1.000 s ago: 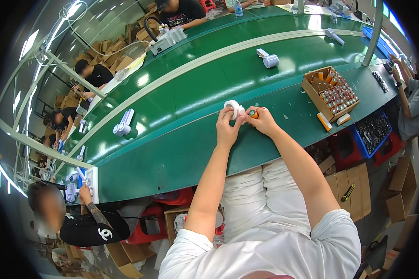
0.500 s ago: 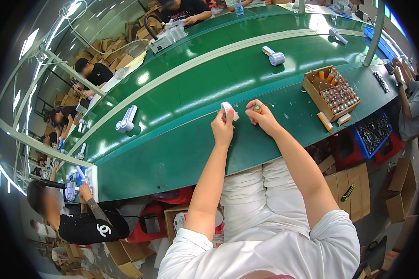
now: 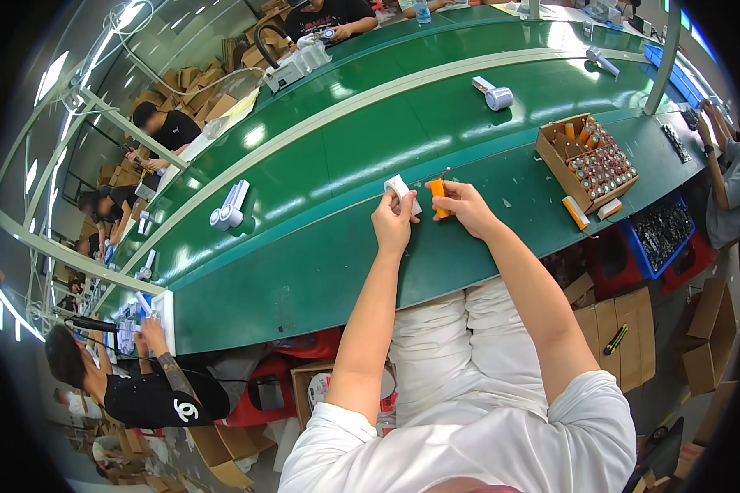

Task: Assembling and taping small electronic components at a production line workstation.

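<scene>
Now drawn slightly apart above green table [image 3: 321, 271]: left hand [image 3: 393, 223] fingers clamped on white part [image 3: 400, 190], right hand [image 3: 466, 207] fingers clamped on orange cylinder [image 3: 439, 197].

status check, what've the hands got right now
Left hand grips white part. Right hand grips orange piece. Both apart, above green bench. Nothing between.

Long green workbench [image 3: 321, 271], cardboard boxes [image 3: 699, 345], perhaps skylights.
</scene>
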Demonstrator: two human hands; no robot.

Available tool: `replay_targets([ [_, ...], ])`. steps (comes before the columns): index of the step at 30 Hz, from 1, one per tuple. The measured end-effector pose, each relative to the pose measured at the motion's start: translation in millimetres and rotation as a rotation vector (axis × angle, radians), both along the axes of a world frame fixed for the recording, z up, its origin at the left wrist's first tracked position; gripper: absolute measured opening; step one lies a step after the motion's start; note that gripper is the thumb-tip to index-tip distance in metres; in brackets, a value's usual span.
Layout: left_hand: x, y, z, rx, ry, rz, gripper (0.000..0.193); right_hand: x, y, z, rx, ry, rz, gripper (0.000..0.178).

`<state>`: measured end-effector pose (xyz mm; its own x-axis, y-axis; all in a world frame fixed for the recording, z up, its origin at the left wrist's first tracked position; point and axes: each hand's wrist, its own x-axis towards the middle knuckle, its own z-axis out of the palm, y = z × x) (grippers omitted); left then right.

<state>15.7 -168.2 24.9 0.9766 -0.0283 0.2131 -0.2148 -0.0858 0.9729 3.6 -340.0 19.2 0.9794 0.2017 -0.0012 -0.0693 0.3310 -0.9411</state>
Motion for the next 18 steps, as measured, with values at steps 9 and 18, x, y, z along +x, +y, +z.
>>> replay_targets([
  [9,0.1,-2.0,-5.0,0.033,-0.026,-0.043,0.034,1.3,-1.4,1.6,-0.603,-0.329,-0.288,0.040],
  [18,-7.4,-5.1,-1.2,0.435,-0.101,-0.038,0.025,-1.6,1.7,-2.5,-0.618,-0.440,-0.356,0.041],
])
